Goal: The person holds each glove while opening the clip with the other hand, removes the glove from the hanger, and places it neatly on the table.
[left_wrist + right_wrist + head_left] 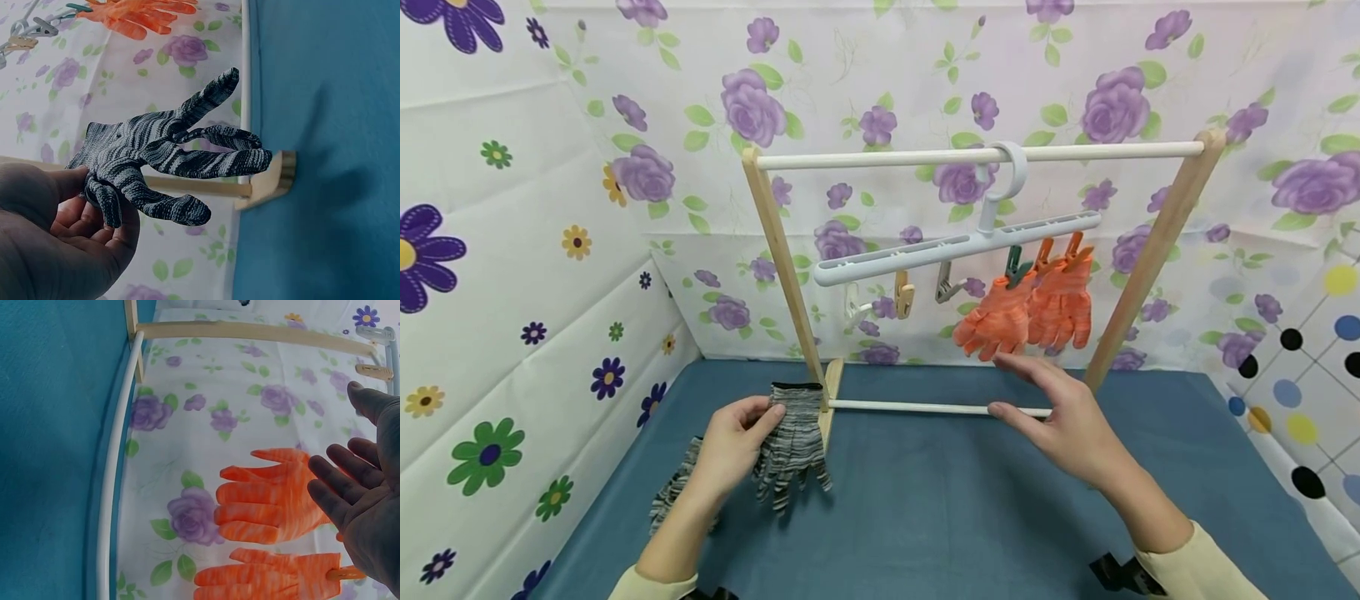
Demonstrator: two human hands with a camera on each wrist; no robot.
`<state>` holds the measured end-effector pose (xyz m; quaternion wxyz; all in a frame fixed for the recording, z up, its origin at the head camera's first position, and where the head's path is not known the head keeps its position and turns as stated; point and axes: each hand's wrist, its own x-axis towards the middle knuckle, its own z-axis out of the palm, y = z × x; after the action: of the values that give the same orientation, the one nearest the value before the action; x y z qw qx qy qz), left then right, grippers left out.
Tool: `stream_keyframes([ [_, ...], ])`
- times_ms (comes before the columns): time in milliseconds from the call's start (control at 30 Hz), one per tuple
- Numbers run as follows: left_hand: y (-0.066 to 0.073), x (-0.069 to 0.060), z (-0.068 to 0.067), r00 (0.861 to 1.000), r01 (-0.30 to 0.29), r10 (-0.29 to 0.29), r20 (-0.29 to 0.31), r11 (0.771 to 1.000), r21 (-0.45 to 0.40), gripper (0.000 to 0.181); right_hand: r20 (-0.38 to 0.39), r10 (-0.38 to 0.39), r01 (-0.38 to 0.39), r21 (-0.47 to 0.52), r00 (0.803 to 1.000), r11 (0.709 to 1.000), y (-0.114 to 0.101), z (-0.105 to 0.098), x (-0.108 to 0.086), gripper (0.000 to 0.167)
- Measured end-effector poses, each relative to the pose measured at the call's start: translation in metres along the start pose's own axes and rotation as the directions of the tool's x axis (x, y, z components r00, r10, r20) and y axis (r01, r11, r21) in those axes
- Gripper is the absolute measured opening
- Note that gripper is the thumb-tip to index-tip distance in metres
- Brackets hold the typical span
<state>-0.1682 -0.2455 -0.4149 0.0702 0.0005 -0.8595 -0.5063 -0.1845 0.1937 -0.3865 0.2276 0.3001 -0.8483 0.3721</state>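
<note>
My left hand [735, 442] pinches a grey-and-black striped knit glove [793, 442] by its cuff edge, and the glove's fingers hang downward. In the left wrist view the same glove [156, 150] spreads out from my thumb and fingers. A second striped glove [673, 487] lies on the table, partly behind my left forearm. My right hand [1063, 417] is held in the air with fingers apart, holding nothing. Just above it, two orange gloves [996, 321] hang by clips from a pale hanger [955, 248]. The right wrist view shows the orange gloves [269, 500] beyond my fingers.
The hanger hooks over the white top rod [865, 158] of a wooden-legged rack and tilts, left end lower. A white clip [854, 305], a wooden-coloured clip [903, 295] and a grey clip [947, 283] dangle from it without gloves. A lower white rod [917, 407] crosses above the blue tablecloth [910, 500].
</note>
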Motion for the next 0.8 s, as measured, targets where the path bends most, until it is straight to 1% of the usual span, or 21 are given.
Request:
stream_keyframes([
  [233,-0.021,-0.002,-0.007,0.998,0.053,-0.055,0.032,0.997,0.047,0.029,-0.013,0.015,-0.015,0.017,1.000,1.000,0.003,-0.001,-0.009,0.069],
  [400,-0.030,-0.001,-0.009,0.994,0.094,-0.097,0.052,0.993,0.068,0.027,-0.020,0.027,-0.027,0.017,0.999,0.999,0.005,-0.003,-0.013,0.069],
  [500,-0.036,0.000,-0.007,0.988,0.129,-0.134,0.076,0.990,0.062,0.026,-0.023,0.029,-0.028,0.011,0.999,1.000,0.006,-0.004,-0.014,0.070],
  [633,-0.046,0.003,-0.003,0.980,0.158,-0.164,0.109,0.985,0.067,0.028,-0.029,0.029,-0.029,0.004,0.999,1.000,0.007,-0.004,-0.017,0.073],
  [733,-0.054,0.005,0.001,0.978,0.164,-0.172,0.115,0.983,0.077,0.028,-0.031,0.027,-0.026,0.008,0.999,1.000,0.008,-0.003,-0.019,0.073],
  [800,-0.059,0.006,0.003,0.979,0.165,-0.175,0.108,0.982,0.094,0.027,-0.032,0.023,-0.023,0.011,0.999,1.000,0.009,-0.003,-0.020,0.072],
])
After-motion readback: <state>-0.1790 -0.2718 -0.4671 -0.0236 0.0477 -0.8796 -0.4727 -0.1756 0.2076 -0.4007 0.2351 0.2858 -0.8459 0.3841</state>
